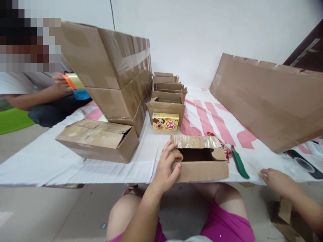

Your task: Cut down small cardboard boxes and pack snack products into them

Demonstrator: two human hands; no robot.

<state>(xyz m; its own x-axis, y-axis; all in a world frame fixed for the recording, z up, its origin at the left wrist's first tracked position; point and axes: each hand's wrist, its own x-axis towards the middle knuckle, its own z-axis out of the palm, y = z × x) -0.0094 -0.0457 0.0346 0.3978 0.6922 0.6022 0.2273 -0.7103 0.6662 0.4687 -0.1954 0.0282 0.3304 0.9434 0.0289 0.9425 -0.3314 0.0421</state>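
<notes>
A small cardboard box [202, 171] lies at the table's near edge, its top partly open and a strip of shiny tape along the raised back flap. My left hand [168, 164] grips the box's left end, fingers over the side flap and thumb on the front. Off to the right, past the table edge, my right hand [276, 181] is pinched closed; a tiny pale bit may show at its fingertips, too small to name. Between the box and that hand lies a green-handled knife [239, 163]. Red crumpled wrapping [225, 151] pokes out behind the box.
A yellow printed carton [165, 122] leans against several open cardboard boxes [166, 109]. Tall stacked boxes [113, 67] and a taped box [98, 141] stand left. A big cardboard panel [267, 101] rises at right, near a tape roll [304, 164]. Another person's hand [62, 82] holds a tape dispenser.
</notes>
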